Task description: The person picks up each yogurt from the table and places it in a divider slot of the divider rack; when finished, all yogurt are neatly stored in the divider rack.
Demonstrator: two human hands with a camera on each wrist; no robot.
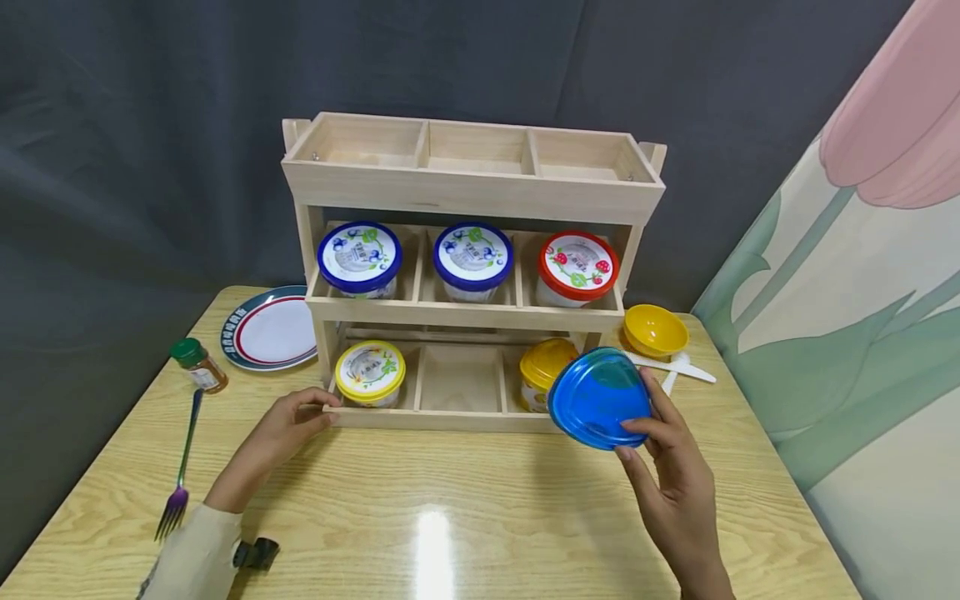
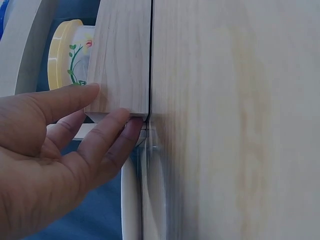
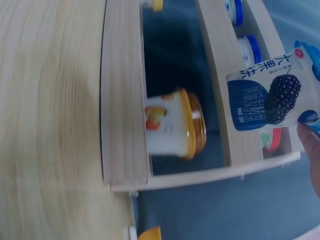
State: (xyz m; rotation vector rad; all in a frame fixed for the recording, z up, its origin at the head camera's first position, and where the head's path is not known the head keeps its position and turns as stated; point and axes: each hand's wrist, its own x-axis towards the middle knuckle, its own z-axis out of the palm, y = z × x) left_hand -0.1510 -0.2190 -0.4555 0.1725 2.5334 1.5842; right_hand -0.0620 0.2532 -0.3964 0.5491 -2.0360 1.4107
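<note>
Blue-lidded cup (image 1: 597,408) is sitting in the right hand (image 1: 675,483), fingers and thumb curling round it, lifted above the bench (image 1: 465,508) just in front of the rack's (image 1: 468,187) bottom right compartment; the right wrist view is showing its side with a blackberry label (image 3: 270,92). Behind it, an orange-lidded cup (image 1: 543,371) is lying in that compartment. The left hand (image 1: 273,442) is resting well apart from the blue cup, its straight fingers (image 2: 107,137) touching the rack's lower left front corner, just beside a yellow-lidded cup (image 1: 370,372). Two blue-lidded cups (image 1: 360,258) and a red-lidded one (image 1: 576,267) are filling the middle shelf. A plate (image 1: 270,329), spice jar (image 1: 198,364) and fork (image 1: 180,471) are lying to the left; a yellow bowl (image 1: 656,330) is sitting to the right.
</note>
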